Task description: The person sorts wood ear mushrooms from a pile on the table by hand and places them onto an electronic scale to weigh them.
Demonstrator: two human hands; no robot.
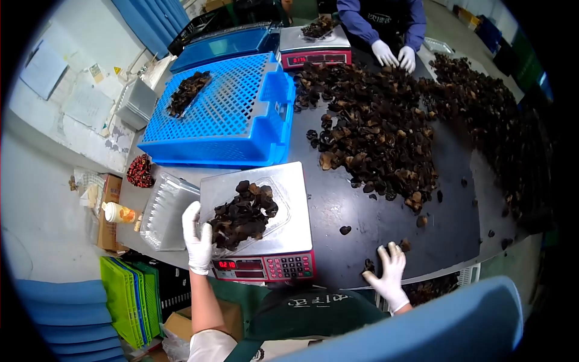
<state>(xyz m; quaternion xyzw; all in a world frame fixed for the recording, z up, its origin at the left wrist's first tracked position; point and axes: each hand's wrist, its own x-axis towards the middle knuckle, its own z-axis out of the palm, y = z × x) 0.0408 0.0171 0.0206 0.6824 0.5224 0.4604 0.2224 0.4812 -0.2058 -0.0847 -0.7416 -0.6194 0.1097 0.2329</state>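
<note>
My left hand (198, 238), in a white glove, is at the left edge of the red-and-silver digital scale (295, 226). Its thumb and fingers are apart, beside a clear plastic tray (281, 208) on the weighing plate. Dark mushrooms (244, 216), like wood ear, are heaped in that tray; the display reads 0.210. Fingers spread, my gloved right hand (390, 277) rests on the dark tabletop (338, 256) near its front edge. One small mushroom piece (369, 265) lies by its thumb, another (405, 245) by its fingertips.
A large mushroom pile (380, 139) spreads across the table. Blue crates (241, 127) stand at back left, a filled tray (189, 93) on top. Stacked clear trays (166, 211) sit left of my scale. Across the table, a co-worker's gloved hands (395, 56) touch the pile beside another scale (313, 51).
</note>
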